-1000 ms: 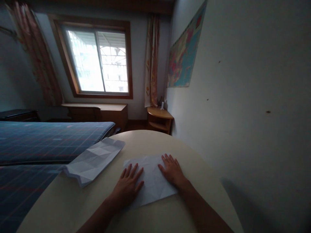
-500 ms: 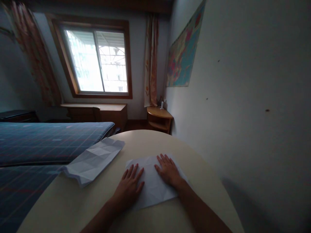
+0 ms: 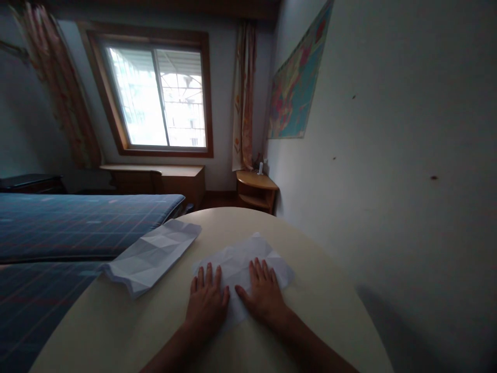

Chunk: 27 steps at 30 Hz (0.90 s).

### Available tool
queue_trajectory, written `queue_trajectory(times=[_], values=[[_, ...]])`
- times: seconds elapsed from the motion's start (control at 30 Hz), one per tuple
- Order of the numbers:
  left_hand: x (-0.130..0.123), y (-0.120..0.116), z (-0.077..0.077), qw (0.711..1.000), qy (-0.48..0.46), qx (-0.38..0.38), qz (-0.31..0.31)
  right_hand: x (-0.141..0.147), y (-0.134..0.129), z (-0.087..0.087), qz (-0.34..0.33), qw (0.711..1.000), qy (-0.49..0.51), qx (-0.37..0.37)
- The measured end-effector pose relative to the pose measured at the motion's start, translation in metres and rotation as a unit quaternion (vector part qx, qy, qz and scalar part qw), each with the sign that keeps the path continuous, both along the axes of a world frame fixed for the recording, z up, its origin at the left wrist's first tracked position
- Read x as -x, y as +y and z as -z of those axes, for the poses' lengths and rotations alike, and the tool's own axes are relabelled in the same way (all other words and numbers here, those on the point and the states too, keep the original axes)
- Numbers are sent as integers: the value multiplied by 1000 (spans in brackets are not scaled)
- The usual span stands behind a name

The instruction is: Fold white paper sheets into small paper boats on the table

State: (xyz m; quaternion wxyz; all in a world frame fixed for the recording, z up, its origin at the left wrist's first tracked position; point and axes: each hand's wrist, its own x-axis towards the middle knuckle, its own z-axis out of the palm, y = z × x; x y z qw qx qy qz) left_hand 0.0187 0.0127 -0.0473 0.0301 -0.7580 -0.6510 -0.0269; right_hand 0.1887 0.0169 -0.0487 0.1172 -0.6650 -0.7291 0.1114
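Across round table: creased paper under hands, each grip apart | bed left | window beyond

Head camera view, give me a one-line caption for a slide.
Two bare hands press a creased white sheet onto a round table, beside more folded paper.

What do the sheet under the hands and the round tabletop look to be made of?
Sheet: likely paper, whitish and matte, judging by its flat facets and creases.
Round tabletop: cream, smooth, with a soft sheen; perhaps laminate or painted board, as no grain shows.
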Motion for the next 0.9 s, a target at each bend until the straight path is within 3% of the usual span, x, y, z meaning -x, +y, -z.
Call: queue_trajectory(times=[0.2,0.33,0.4,0.47,0.57,0.63,0.77,0.9], values=[[14,7,-8,999,11,34,-8,-25,15,-2,-22,999,-24,18],[32,20,-12,997,38,-32,-65,-31,25,-5,-57,998,-27,17],[38,24,-13,997,28,-61,-33,-34,30,-6,-85,996,-22,27],[41,25,-13,997,0,-65,46,-37,34,-9,-117,993,-16,30],[41,24,-12,980,-37,-31,195,-43,38,-13,-168,985,1,23],[40,22,-10,969,-43,9,245,-47,39,-16,-198,980,21,21],[36,22,-3,975,-39,46,213,-51,36,-19,-231,970,68,19],[34,24,7,981,-46,9,186,-54,31,-21,-254,960,106,44]])
